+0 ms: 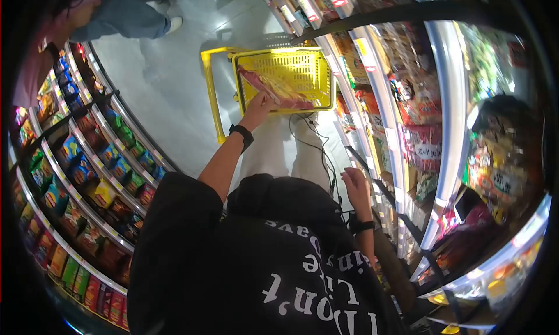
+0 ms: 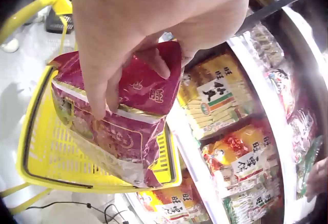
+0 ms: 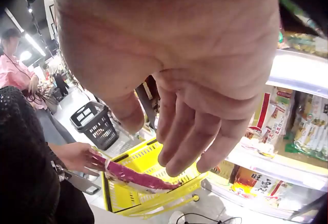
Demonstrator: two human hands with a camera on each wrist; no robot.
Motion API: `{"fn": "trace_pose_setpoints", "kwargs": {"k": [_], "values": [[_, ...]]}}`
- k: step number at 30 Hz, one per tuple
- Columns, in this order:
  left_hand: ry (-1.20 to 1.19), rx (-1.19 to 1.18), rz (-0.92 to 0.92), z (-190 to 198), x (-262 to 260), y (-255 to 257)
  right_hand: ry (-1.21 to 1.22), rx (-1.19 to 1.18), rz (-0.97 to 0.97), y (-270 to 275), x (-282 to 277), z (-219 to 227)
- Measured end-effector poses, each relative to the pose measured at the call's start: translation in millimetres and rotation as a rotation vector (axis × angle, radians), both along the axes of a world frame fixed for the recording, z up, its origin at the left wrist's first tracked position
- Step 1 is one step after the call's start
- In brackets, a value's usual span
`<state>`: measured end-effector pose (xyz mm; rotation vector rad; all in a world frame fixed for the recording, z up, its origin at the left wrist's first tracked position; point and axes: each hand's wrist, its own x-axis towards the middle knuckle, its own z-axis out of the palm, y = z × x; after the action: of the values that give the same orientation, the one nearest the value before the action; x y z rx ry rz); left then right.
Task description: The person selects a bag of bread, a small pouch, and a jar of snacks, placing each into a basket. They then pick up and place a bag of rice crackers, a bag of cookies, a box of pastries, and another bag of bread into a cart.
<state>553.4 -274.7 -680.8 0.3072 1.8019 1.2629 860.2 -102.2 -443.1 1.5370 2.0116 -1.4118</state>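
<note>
In a shop aisle lined with snack shelves [image 1: 87, 178], a person's left hand [image 1: 259, 105] grips a red-and-gold snack bag [image 1: 273, 89] by its upper end, thumb and fingers [image 2: 154, 62] curled round the crimped top, holding it over the yellow shopping basket [image 1: 303, 58] that stands on the grey floor [image 1: 169, 90]. The right hand [image 1: 355, 181] hangs beside the lit shelf of packaged rice crackers [image 2: 215, 98], fingers [image 3: 187, 137] loosely extended and holding nothing. A black basket [image 3: 95, 124] stands further off.
</note>
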Motion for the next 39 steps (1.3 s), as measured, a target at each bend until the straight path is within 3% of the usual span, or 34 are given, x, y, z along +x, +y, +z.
{"fn": "trace_pose_setpoints", "kwargs": {"k": [3,12,15,18,22,27,31,32,35,39], "values": [[0.045,0.002,-0.033,33.4,0.1,4.2,0.097,0.063,-0.074,-8.5,23.2,-10.1],[0.109,0.179,-0.141,188.0,7.8,10.3,0.262,0.105,-0.19,-26.9,55.3,-4.5],[0.299,0.21,-0.242,222.0,22.2,8.8,0.292,0.124,-0.209,-35.3,68.7,2.2],[0.323,0.342,-0.091,234.2,46.4,5.6,0.342,0.129,-0.285,-53.1,94.0,6.9],[0.324,0.325,0.035,279.0,76.0,-7.6,0.404,0.132,-0.334,-82.4,133.0,15.0],[0.372,0.345,0.129,326.0,109.2,-25.8,0.477,0.191,-0.238,-101.5,174.7,37.6],[0.408,0.499,0.235,363.8,155.1,-33.6,0.533,0.196,-0.167,-99.0,189.3,65.4],[0.375,0.543,0.325,389.0,180.5,-25.9,0.557,0.195,-0.17,-99.0,190.8,72.3],[0.144,0.574,0.0,407.0,185.1,-45.4,0.606,0.219,-0.161,-98.2,198.5,91.2],[-0.138,0.659,0.014,415.5,189.4,-62.4,0.746,0.189,-0.247,-97.6,212.3,94.2]]}}
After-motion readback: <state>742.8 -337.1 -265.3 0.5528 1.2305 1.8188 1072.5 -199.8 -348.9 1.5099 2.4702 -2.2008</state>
